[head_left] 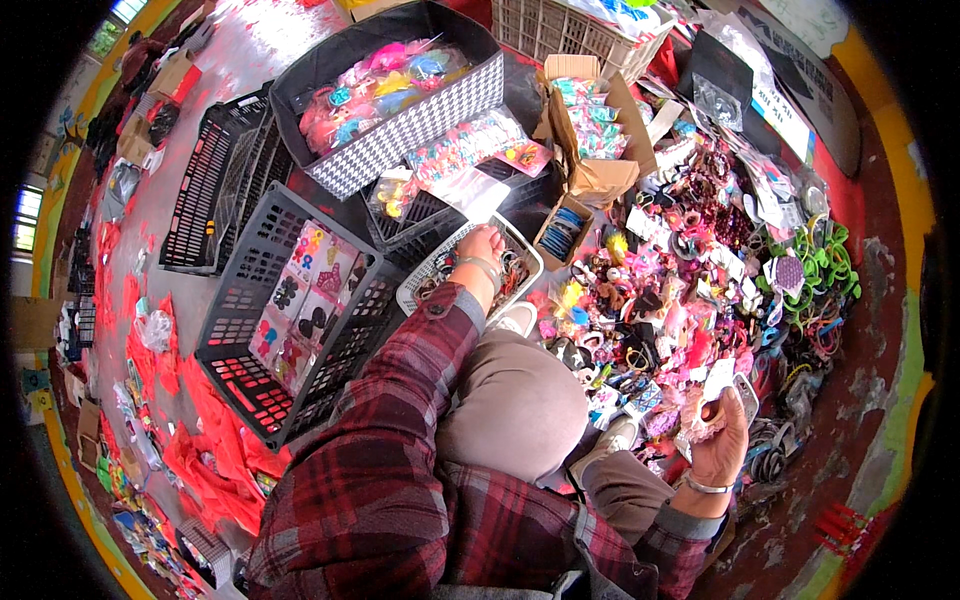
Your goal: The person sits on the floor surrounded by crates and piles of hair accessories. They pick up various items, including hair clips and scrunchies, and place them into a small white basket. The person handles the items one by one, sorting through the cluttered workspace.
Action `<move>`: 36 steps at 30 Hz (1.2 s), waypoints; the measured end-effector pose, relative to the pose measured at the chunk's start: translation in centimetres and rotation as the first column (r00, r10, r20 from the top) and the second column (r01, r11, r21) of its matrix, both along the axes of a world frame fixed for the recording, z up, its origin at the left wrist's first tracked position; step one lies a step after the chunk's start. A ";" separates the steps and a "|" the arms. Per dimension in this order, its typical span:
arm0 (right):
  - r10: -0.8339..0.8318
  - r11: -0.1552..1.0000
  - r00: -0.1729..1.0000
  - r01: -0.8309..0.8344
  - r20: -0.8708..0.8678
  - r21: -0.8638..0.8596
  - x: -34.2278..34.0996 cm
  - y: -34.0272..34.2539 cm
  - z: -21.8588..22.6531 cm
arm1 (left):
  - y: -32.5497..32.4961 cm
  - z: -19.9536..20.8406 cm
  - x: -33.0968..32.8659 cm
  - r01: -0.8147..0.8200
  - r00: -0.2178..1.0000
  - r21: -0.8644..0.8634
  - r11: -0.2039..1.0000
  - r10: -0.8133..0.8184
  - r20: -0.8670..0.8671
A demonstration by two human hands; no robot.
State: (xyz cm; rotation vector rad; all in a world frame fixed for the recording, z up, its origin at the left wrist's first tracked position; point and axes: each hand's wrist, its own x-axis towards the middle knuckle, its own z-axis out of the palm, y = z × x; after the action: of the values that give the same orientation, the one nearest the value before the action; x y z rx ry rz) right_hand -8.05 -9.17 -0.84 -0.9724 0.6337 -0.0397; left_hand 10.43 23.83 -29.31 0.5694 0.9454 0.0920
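Observation:
My left hand (481, 246) is closed above a grey plastic basket (531, 262) of small hair accessories. Its fingers pinch the narrow white end of a clear plastic bag (462, 150) filled with pink and turquoise hair pieces. The bag stretches away from me toward a houndstooth-patterned box (420, 125). At the right, my right hand (722, 440) is closed on a pale pink, frilly hair scrunchie (700, 420), with a white tag (718, 378) beside it. That hand is over the near edge of a large pile of hair accessories (650, 310).
A black crate (375, 285) with carded accessories stands to my left, and stacked black crates (205, 200) lie beyond. Small cardboard boxes (600, 175) and a beige crate (545, 30) are ahead. Green hair ties (825, 255) edge the pile. Red sheeting (215, 450) covers floor at left.

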 end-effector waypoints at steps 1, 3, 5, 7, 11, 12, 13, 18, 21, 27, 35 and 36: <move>0.002 1.000 1.000 -0.002 0.000 0.000 0.0 -0.1 -0.1 | 0.0 0.0 0.0 -0.002 1.000 0.003 1.000 0.002 0.003; 0.005 1.000 1.000 -0.005 0.000 0.000 -0.1 -0.4 -0.5 | 0.0 0.0 0.1 -0.004 1.000 0.002 1.000 0.004 -0.025; 0.003 1.000 1.000 -0.003 -0.009 -0.012 -0.1 -0.4 -0.5 | 0.1 -0.5 0.1 0.002 0.999 0.005 1.000 -0.002 -0.038; 0.005 1.000 1.000 -0.005 -0.013 -0.020 0.0 -0.4 -0.5 | 0.4 -0.8 0.0 0.017 0.999 0.012 1.000 -0.017 -0.034; 0.013 0.999 1.000 -0.013 -0.001 -0.043 0.0 -0.2 -0.3 | 0.7 -1.2 0.4 -0.062 0.998 -0.020 0.998 0.061 -0.017; 0.014 0.999 1.000 -0.014 0.004 -0.052 0.0 -0.2 -0.3 | 0.8 -1.4 0.7 -0.084 0.996 -0.021 0.996 0.084 0.010; 0.010 0.999 1.000 -0.010 0.008 -0.048 0.0 -0.2 -0.3 | 0.8 -1.3 0.9 -0.105 0.994 -0.025 0.994 0.106 0.038; -0.021 0.999 1.000 0.020 -0.002 -0.026 0.1 0.2 -0.2 | 0.4 1.0 1.3 -0.115 0.989 -0.153 0.982 0.128 0.078; 0.026 1.000 1.000 -0.026 0.004 -0.005 -0.1 -0.5 -0.7 | 0.0 1.7 1.7 -0.124 0.991 -0.190 0.974 0.130 0.020; -0.030 0.999 0.998 0.031 -0.047 0.019 0.4 0.3 -0.8 | 2.1 -2.6 4.6 -0.038 0.999 -0.405 0.913 0.036 -0.013; 0.043 0.999 0.998 -0.043 -0.048 -0.005 0.5 -0.1 -0.8 | 1.0 -2.0 4.2 -0.130 0.991 -0.196 0.972 0.127 -0.030; 0.042 0.999 0.998 -0.043 -0.055 -0.010 0.5 0.0 -0.8 | 1.1 -1.9 3.7 -0.150 0.989 -0.192 0.970 0.146 -0.032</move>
State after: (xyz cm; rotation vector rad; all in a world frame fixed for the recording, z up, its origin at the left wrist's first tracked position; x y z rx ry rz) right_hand -7.54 -9.17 -1.62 -1.0004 0.6640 0.0214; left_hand 14.16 24.98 -31.18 0.3198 1.0011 0.1270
